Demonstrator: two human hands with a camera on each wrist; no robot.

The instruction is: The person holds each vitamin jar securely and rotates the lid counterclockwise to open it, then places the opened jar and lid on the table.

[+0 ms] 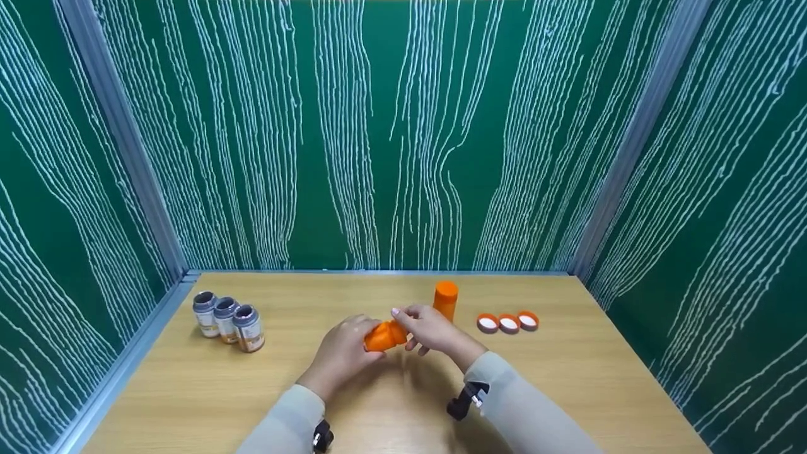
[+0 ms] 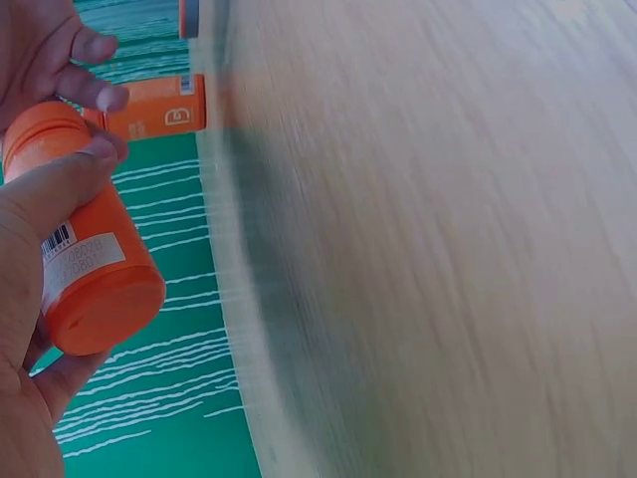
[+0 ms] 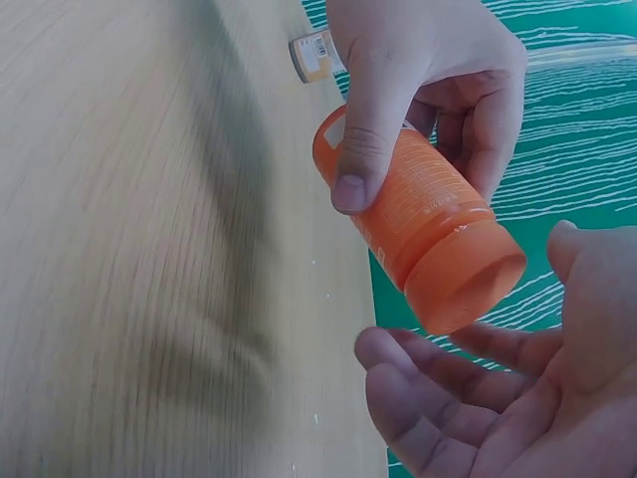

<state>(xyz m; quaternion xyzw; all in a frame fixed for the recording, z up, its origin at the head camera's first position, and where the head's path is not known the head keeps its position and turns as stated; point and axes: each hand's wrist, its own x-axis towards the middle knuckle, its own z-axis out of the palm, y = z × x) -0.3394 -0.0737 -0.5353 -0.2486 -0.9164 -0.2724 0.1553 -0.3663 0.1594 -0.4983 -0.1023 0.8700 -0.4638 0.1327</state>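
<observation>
An orange bottle (image 1: 381, 337) with an orange cap (image 3: 465, 277) is tilted above the table, its body in the grip of my left hand (image 1: 343, 347). In the left wrist view the bottle's base and a white label with a barcode show below my left thumb. My right hand (image 1: 435, 329) is at the cap end; in the right wrist view its fingers (image 3: 428, 398) are loosely spread just below the cap, not curled round it. A second orange bottle (image 1: 445, 301), capped, stands upright on the table behind my right hand.
Three grey bottles (image 1: 249, 328) with uncovered mouths stand in a row at the table's left. Three caps (image 1: 508, 324) with orange rims and white insides lie to the right. Green walls (image 1: 391, 189) with white lines enclose the wooden table (image 1: 378, 416) at the back and sides.
</observation>
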